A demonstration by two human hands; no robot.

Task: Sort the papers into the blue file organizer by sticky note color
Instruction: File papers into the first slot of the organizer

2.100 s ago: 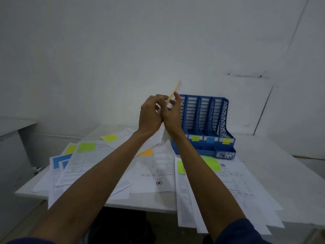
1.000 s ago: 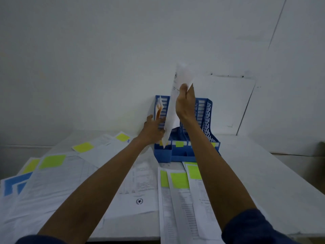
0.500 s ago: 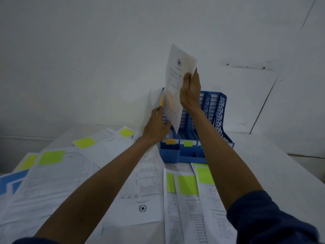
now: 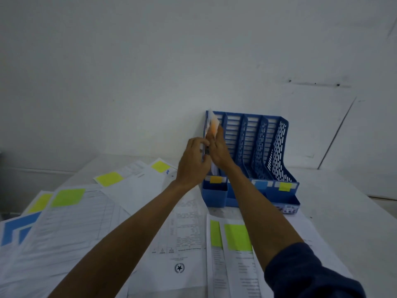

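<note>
Papers (image 4: 86,222) with green and yellow notes cover the table (image 4: 343,211) at lower left. Mid-frame, the left hand (image 4: 194,162) curls round the left wall of the blue file organizer (image 4: 279,147). The right hand (image 4: 219,149) pinches an orange-note paper (image 4: 212,126) standing in its leftmost slot.

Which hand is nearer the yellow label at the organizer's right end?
Right. The right hand holds a paper at the organizer's left end, left of the yellow label; the left hand is farther left, by its outer wall.
</note>
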